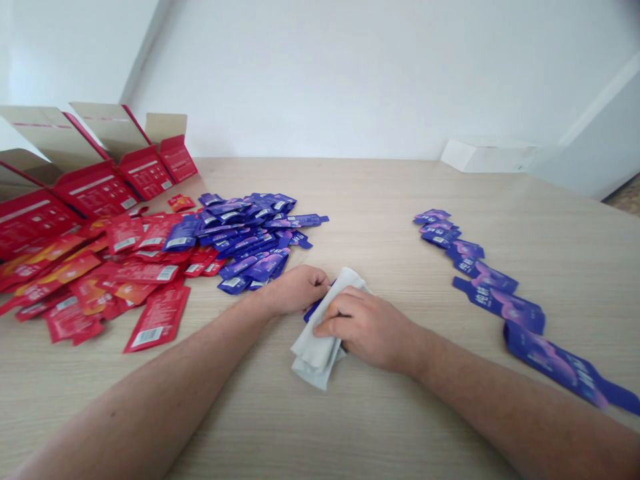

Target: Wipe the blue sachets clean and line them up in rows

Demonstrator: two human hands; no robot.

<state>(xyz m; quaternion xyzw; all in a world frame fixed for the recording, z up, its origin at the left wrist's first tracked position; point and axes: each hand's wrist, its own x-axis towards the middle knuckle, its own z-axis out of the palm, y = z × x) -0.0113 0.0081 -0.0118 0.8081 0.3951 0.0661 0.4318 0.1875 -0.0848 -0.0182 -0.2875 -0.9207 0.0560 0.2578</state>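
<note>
A folded white cloth (316, 352) was held in the right hand (373, 327), its fingers closed narrowly over the upper face, at the near middle of a pale wood surface (240, 413). Beneath the cloth lay a blue sachet (313, 311), mostly covered, with only its left edge and a bit of its top showing. That top edge appeared to be pinched between the narrowed fingers of the left hand (303, 288). The sachet was judged light, thin and flexible, with a smooth skin that could slip under the cloth; it would be best gripped at a flat end, since squeezing the middle might strain the seals. The cloth looked soft and limp, easily gathered at its folds, though its loose layers hung past the grip and could drag. To the left, close beyond the left hand, a blue sachet pile (250, 233) was heaped against a red sachet pile (145, 267), so sideways room was limited there. Open red cartons (100, 187) were lined up behind the red heap. On the right, a row of blue sachets (510, 307) was laid overlapping, its near end beside the right forearm, where it could be brushed. A white box (485, 157) was set at the far right.
</note>
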